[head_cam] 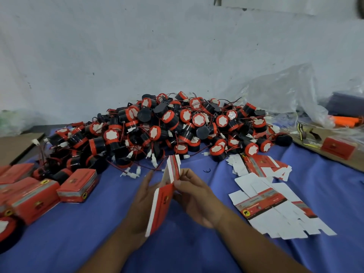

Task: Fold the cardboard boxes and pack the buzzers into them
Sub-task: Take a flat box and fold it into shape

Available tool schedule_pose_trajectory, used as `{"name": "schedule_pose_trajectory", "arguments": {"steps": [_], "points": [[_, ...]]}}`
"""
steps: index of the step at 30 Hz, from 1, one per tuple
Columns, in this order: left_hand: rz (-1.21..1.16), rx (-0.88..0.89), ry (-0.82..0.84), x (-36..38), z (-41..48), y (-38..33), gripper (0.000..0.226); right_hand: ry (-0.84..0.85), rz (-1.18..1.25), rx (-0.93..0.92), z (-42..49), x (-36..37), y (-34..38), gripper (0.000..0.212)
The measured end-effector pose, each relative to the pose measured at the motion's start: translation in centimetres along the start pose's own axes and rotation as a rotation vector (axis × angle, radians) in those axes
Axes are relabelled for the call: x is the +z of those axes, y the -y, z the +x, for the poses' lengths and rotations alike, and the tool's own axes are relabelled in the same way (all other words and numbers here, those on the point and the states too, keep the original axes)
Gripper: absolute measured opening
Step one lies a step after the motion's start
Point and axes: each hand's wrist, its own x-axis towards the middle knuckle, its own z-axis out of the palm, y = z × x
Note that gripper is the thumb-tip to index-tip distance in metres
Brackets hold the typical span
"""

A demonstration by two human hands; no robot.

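Cardboard box, half-folded, stands just above the tabletop between my hands. My left grip lies flat against its back and my right grip pinches the upper flap. I judge it light and easily creased, so I'd hold it by the folds.

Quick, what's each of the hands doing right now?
Left hand: open, straight fingers pressed against the cardboard box.
Right hand: closed, pinching the same box's upper panel.

The palm and thumb of your left hand hide behind the half-folded box. At 8 o'clock the edge cuts off a buzzer and packed boxes. At 4 o'clock, print on the flat blanks is too blurred to read.
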Motion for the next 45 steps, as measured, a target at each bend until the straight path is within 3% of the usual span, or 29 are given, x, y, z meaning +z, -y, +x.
{"name": "schedule_pose_trajectory", "arguments": {"steps": [3,5,8,13,16,20,26,29,33,37,41,45], "points": [[0.063,-0.054,0.127,-0.3,-0.2,-0.5,0.068,0.045,0.107,0.025,0.1,0.3,0.0,0.022],[0.147,0.012,0.161,-0.2,-0.4,-0.7,0.072,0.057,0.195,0.035,0.1,0.3,0.7,0.023],[0.251,0.128,0.183,0.6,-1.1,-0.7,0.072,0.016,0.167,0.094,-0.1,-0.3,1.5,0.08],[0.572,0.262,0.158,1.1,-1.6,0.3,0.083,0.078,-0.097,0.115,-0.7,-0.1,2.1,0.094],[0.593,0.233,0.063,0.8,-1.7,0.6,0.076,0.074,-0.074,0.088,-0.8,-0.3,2.8,0.079],[0.416,0.299,-0.079,-0.1,-1.0,0.1,0.071,-0.002,-0.154,0.057,-0.7,-1.6,3.3,0.03],[0.179,0.324,-0.076,-0.6,-1.1,-0.6,0.09,-0.043,-0.393,0.051,-0.6,-2.0,2.3,0.05],[0.185,0.341,-0.119,-0.5,-1.0,-0.7,0.069,-0.058,-0.507,-0.047,-0.4,-1.6,2.1,0.062],[0.264,0.362,-0.219,-1.0,-0.7,-0.7,0.056,-0.05,-0.626,-0.181,0.1,-0.9,0.8,0.052],[0.139,0.257,-0.258,-1.8,-0.2,-0.2,0.037,-0.051,-0.713,-0.195,-0.1,-1.2,-0.2,0.053],[0.086,0.173,-0.22,-1.5,-0.6,-0.4,0.035,-0.096,-0.694,-0.172,-0.8,-1.6,0.1,0.046],[0.202,0.219,-0.196,-0.1,-1.1,-1.0,0.027,-0.147,-0.566,-0.1,-1.6,-1.8,0.6,0.038]]}}
